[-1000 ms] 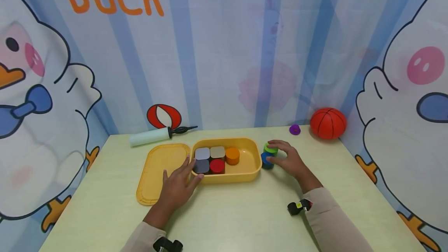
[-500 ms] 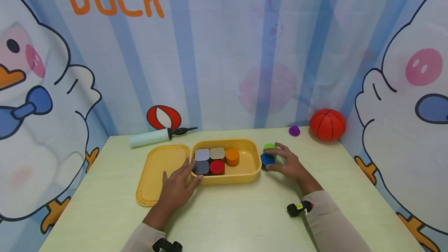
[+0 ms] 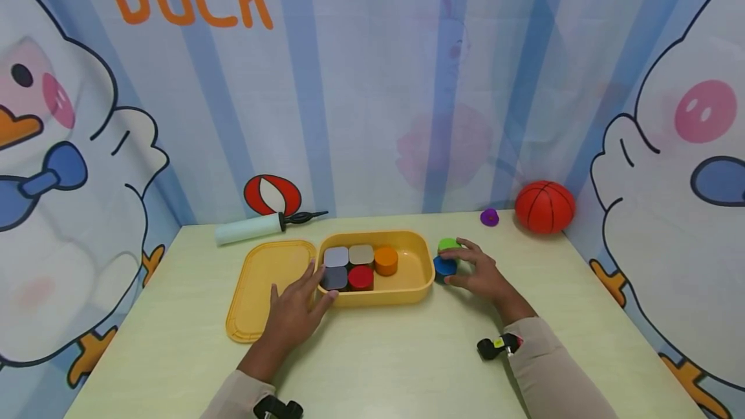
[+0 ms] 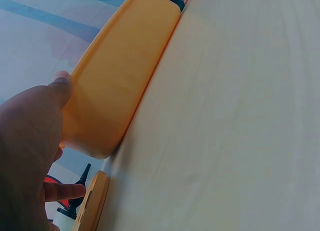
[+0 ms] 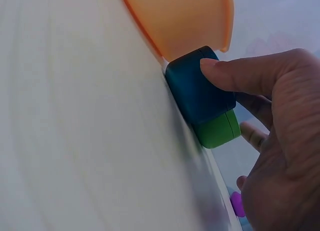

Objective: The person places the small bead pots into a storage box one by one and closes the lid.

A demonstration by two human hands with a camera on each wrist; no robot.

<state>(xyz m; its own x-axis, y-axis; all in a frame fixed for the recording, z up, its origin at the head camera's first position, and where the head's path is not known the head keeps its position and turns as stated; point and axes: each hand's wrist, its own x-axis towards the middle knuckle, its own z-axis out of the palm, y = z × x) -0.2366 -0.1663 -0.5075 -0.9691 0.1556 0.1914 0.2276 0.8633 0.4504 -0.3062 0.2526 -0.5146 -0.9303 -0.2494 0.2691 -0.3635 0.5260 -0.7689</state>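
Observation:
A yellow plastic box [image 3: 401, 299] stands mid-table. In its left part sit several small rounded tubs: a lilac tub [image 3: 335, 255], a grey-blue tub [image 3: 334, 279], a beige tub [image 3: 361, 254], a red tub [image 3: 361, 278] and an orange tub [image 3: 386, 260]. My left hand [image 3: 295, 308] spreads over the box's left end, its thumb at the near rim [image 4: 70, 76]. Just right of the box, my right hand [image 3: 480, 275] pinches a small blue tub [image 5: 197, 86] between thumb and fingers. Behind that, a green tub [image 5: 217, 130] stands close against it.
The flat yellow lid [image 3: 256, 296] lies left of the box, partly under my left hand in the head view. A pale green hand pump [image 3: 250, 229] lies at the back left. At the back right are a purple piece [image 3: 489, 217] and a red ball [image 3: 544, 207].
My right hand has shifted slightly toward me, its fingers moving from the green tub onto the blue one, which shows more fully. My left hand keeps its place on the box.

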